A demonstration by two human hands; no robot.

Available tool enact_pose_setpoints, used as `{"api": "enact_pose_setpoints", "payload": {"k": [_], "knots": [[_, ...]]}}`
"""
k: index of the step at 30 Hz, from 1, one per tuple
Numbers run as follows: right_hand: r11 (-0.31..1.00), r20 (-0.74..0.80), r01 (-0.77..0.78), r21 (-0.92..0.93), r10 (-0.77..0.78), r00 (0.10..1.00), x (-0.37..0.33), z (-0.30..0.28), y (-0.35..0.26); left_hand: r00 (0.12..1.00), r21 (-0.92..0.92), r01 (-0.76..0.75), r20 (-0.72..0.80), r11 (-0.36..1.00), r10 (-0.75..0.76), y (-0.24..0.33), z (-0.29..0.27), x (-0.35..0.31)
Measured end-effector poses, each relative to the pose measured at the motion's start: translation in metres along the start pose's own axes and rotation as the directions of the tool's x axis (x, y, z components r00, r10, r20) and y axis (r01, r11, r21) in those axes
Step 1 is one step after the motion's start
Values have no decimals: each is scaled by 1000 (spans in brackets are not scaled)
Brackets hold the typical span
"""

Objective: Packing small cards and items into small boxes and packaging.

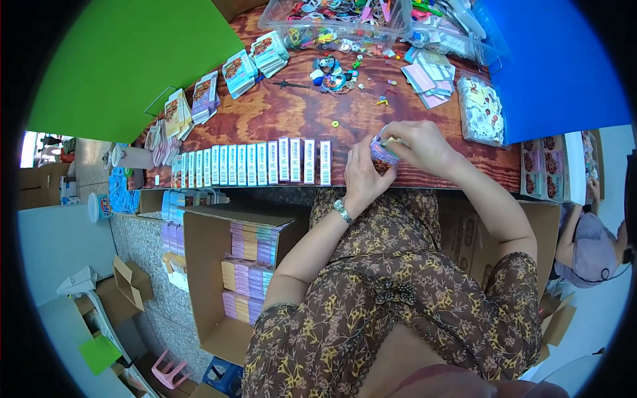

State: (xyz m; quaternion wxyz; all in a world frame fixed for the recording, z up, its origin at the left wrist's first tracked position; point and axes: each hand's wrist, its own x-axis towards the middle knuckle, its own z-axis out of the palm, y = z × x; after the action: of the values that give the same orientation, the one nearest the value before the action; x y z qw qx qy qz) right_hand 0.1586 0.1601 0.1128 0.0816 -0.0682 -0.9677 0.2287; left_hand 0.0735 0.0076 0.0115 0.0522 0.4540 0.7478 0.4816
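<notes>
At the near edge of the table, my left hand [365, 174] wraps round a small purple printed carton [385, 154]. Over the carton's top bends my right hand [419, 147], its fingers closed at the upper end; whether they pinch a flap or something small is hidden. To the left of my hands stands a row of small upright cartons [242, 164], pale blue to purple, along the front edge. Past my hands lie a yellow ring [335, 124] and a small heap of colourful trinkets [337, 78].
Flattened cartons [204, 99] lie in stacks at the left. A clear bin of trinkets [335, 30] stands at the back, pale cards [428, 81] and a clear pack of printed pieces [482, 109] at the right. Below, a cardboard box [209, 278] holds packed cartons. Someone sits far right.
</notes>
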Motion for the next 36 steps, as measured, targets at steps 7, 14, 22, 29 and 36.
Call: {"api": "enact_pose_setpoints", "payload": {"k": [7,14,22,29,36], "knots": [[987,-7,6,161,-4,1000,-1,-4,-8,992,-48,-104,-73,993,101,-5,-2,1],[999,-18,-24,45,25,1000,-2,1,-8,997,-65,-70,-45,995,67,-4,0,-2],[997,69,59,45,-62,996,-5,0,-11,999,-60,-15,-44,998,12,-8,-1,-3],[992,94,59,112,-69,993,-1,-3,6,1000,-75,21,21,997,-20,-4,-3,-9],[994,43,36,102,-41,998,0,-15,-3,999,-94,5,-35,996,-9,-3,-5,-5]]}}
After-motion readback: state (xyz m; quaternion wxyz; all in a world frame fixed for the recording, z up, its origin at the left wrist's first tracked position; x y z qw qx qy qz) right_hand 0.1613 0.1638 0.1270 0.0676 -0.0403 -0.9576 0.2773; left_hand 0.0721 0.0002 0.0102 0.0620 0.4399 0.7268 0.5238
